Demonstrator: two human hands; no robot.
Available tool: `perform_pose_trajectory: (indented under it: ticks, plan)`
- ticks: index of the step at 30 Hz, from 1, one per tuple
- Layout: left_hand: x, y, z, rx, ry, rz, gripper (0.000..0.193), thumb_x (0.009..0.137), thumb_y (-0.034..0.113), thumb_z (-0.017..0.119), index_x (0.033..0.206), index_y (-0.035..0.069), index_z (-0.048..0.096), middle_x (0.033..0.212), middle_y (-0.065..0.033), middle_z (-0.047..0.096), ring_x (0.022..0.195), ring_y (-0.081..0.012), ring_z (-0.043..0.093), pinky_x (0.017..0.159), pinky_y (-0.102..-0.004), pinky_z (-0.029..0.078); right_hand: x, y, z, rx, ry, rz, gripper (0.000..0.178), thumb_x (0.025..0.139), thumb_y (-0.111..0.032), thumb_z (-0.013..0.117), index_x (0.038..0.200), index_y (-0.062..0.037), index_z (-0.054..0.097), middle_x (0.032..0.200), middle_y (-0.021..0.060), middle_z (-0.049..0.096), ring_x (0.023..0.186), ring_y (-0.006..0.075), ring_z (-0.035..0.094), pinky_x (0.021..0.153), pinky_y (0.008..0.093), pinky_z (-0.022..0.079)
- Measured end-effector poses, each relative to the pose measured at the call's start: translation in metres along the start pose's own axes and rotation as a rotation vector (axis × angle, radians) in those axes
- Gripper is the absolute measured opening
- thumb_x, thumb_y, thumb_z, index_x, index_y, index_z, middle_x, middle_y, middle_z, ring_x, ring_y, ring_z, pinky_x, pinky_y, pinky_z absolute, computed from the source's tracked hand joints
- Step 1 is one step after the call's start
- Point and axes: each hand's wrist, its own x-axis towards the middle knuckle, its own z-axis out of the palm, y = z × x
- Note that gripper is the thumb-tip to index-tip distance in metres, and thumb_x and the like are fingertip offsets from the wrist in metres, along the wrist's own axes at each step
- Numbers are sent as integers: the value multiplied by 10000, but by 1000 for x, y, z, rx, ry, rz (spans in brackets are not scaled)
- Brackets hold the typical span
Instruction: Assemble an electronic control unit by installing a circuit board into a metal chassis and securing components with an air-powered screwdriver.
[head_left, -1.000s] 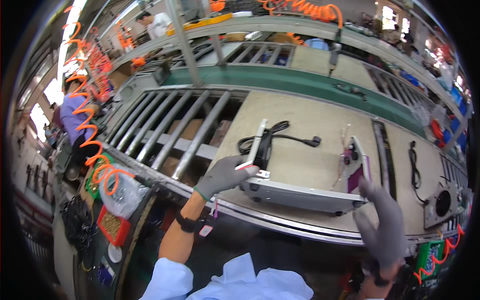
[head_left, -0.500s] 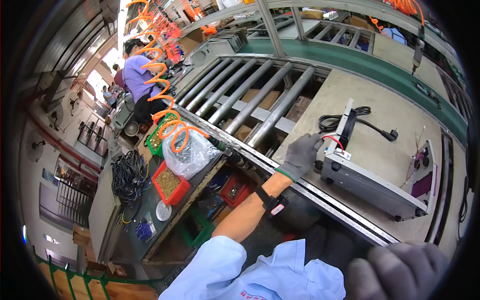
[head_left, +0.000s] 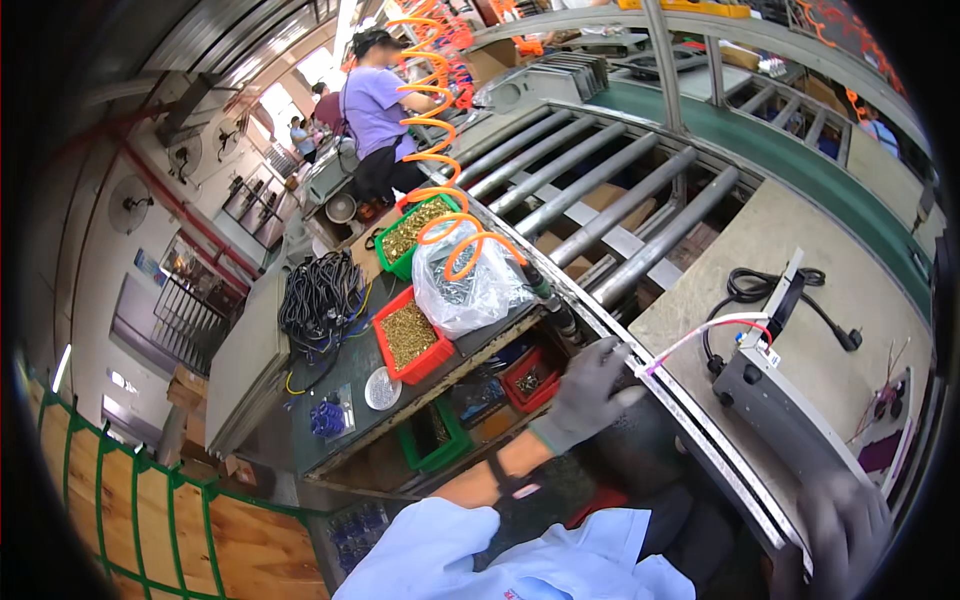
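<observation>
My left hand (head_left: 585, 400), in a grey glove, is just off the near edge of the work table, its fingers apart and nothing visible between them. Close to its fingertips lies the loose end of the red and white wires (head_left: 700, 326), which arch out of a grey metal casing (head_left: 785, 405). This casing stands on the table with a black power cord (head_left: 825, 312) behind it. Down at the lower right, my gloved right hand (head_left: 845, 525) is smeared by motion beside the casing's near side. Whether it touches the casing I cannot tell.
Left of the table is a roller conveyor (head_left: 600, 215). A side bench carries a red bin (head_left: 410, 335) and a green bin (head_left: 412, 235) of small brass-coloured parts, a plastic bag (head_left: 465, 285) and bundled black cables (head_left: 318, 300). An orange coiled hose (head_left: 432, 140) hangs above. A co-worker (head_left: 378, 110) stands beyond.
The view has swung left. My left hand has moved from the casing to beyond the table edge, and the wires now stretch outward. My right hand has moved nearer the casing.
</observation>
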Motion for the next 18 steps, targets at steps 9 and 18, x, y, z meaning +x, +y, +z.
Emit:
perform_pose_trajectory:
  ticks: [9,18]
  plan:
    - [-60,-167,-188,419,25,-453,232,907,155,685,1103,31,686,1040,-187,695,992,-383,670,911,-452,536,-31,111,187,-401,49,249,617,816,-140,754,1410,-139,583,1151,132,662,949,307,645,761,427,499]
    - [-54,-260,-213,247,-437,-449,364,867,142,744,1209,30,691,1122,-212,715,1024,-358,703,913,-431,544,-24,122,190,-425,140,205,628,798,-157,778,1399,-142,599,1057,85,664,866,268,641,706,403,498]
